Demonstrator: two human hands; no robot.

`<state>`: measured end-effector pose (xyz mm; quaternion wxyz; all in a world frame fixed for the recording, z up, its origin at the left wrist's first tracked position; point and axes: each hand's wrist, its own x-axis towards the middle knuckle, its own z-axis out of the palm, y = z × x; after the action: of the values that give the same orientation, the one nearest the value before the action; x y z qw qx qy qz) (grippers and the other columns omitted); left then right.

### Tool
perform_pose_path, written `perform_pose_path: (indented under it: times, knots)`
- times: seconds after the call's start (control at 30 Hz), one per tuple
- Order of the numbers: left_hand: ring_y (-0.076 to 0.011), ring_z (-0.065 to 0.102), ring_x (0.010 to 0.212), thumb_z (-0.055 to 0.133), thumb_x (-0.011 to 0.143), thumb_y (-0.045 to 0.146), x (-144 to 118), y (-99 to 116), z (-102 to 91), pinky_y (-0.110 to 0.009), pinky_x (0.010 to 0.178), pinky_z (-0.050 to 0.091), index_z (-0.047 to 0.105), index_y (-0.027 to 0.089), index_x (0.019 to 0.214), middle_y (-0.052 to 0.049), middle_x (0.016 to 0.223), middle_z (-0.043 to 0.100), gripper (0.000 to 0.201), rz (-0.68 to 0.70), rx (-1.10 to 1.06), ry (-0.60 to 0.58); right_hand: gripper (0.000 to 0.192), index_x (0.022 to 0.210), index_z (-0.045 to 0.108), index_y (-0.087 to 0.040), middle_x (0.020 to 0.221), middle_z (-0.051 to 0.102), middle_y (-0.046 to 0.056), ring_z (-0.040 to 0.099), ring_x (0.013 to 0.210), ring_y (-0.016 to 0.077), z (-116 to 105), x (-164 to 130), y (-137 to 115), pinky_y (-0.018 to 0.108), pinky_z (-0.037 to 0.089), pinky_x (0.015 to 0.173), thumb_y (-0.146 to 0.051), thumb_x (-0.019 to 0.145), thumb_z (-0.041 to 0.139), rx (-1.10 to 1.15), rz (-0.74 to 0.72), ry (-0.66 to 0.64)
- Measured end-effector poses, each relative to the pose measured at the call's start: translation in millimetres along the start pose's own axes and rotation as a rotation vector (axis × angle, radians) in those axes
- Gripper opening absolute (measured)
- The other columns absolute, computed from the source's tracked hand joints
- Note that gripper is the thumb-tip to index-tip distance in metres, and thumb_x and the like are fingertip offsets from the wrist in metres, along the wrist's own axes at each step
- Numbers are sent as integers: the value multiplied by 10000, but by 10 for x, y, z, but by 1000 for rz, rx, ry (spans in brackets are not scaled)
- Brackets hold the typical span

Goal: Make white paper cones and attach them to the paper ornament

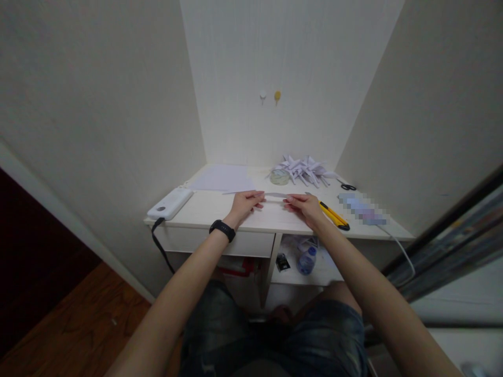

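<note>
Fingers of my left hand (244, 203) and right hand (304, 205) pinch opposite ends of a thin paper strip (275, 195), stretched flat just above the white desk (220, 212), beside the yellow utility knife (334, 214).

Two hands (245, 203) (304, 205), one paper strip (275, 195), one utility knife (334, 215), one scissors (348, 186) — one tape roll (279, 177), one bottle (306, 261)

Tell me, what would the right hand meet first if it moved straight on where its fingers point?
Probably the left hand: the right hand points left along the paper strip both hold.
</note>
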<state>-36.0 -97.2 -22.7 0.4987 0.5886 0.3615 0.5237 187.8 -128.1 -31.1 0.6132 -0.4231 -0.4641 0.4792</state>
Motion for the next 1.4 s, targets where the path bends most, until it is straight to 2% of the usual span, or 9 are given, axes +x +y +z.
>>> perform_pose_path:
  times: [0.13, 0.3, 0.53, 0.7, 0.87, 0.97, 1.13, 1.33, 1.4]
  knots:
    - [-174, 705, 695, 880, 589, 412, -21, 40, 14, -193, 471, 395, 756, 92, 1052, -162, 952, 757, 577, -22, -2, -48, 327, 827, 783, -176, 879, 783, 75, 717, 738, 169, -47, -9, -18, 256, 595, 679, -288, 550, 916, 2, 2, 17]
    - [-171, 713, 696, 894, 582, 405, -25, 41, 4, -205, 507, 451, 741, 97, 1106, -165, 995, 753, 627, -23, -30, -125, 337, 829, 783, -187, 870, 783, 64, 727, 766, 170, -77, 8, -2, 258, 591, 736, -267, 534, 926, 34, 13, -7]
    - [-168, 719, 703, 876, 636, 341, -6, 1, -5, -194, 517, 459, 717, 108, 1166, -146, 937, 763, 601, -5, -30, -128, 346, 773, 777, -188, 801, 773, 47, 722, 743, 163, -105, 49, 41, 263, 582, 750, -285, 487, 947, 69, -12, -3]
    - [-162, 714, 687, 852, 681, 337, -25, 21, 11, -191, 508, 464, 755, 93, 1065, -153, 927, 763, 465, -8, 23, -140, 379, 750, 771, -185, 767, 767, 49, 720, 745, 169, -136, 65, 50, 274, 576, 745, -326, 455, 962, 71, -12, -16]
    - [-156, 723, 685, 847, 692, 270, -44, 42, 6, -183, 504, 480, 685, 127, 1234, -143, 987, 762, 583, 4, 20, -190, 365, 732, 767, -189, 768, 764, 47, 724, 763, 184, -139, 56, 49, 287, 577, 756, -333, 456, 958, 77, -23, -16]
    - [-160, 726, 683, 822, 725, 258, -41, 33, 7, -181, 500, 488, 720, 121, 1169, -143, 945, 766, 476, -5, 51, -229, 367, 736, 765, -183, 762, 762, 50, 722, 750, 174, -130, 46, 40, 277, 570, 754, -320, 456, 958, 75, -17, -22]
    - [-159, 721, 659, 789, 769, 279, -26, 20, 29, -176, 452, 463, 776, 87, 954, -159, 953, 762, 267, 2, 111, -186, 359, 719, 767, -182, 751, 763, 55, 714, 729, 170, -120, 41, 24, 278, 561, 747, -326, 448, 953, 53, -14, -21]
    - [-160, 725, 680, 787, 778, 278, -43, 45, 37, -174, 448, 460, 710, 123, 1181, -135, 972, 761, 439, -35, 97, -189, 358, 679, 762, -189, 722, 758, 51, 701, 706, 174, -123, 41, 4, 284, 554, 724, -328, 411, 954, 36, -7, -7]
    - [-163, 724, 687, 779, 786, 291, -48, 46, 40, -177, 451, 461, 735, 108, 1117, -141, 952, 761, 381, -37, 113, -199, 361, 679, 762, -193, 719, 757, 48, 698, 701, 174, -123, 35, -2, 289, 555, 725, -329, 406, 956, 37, 3, -8]
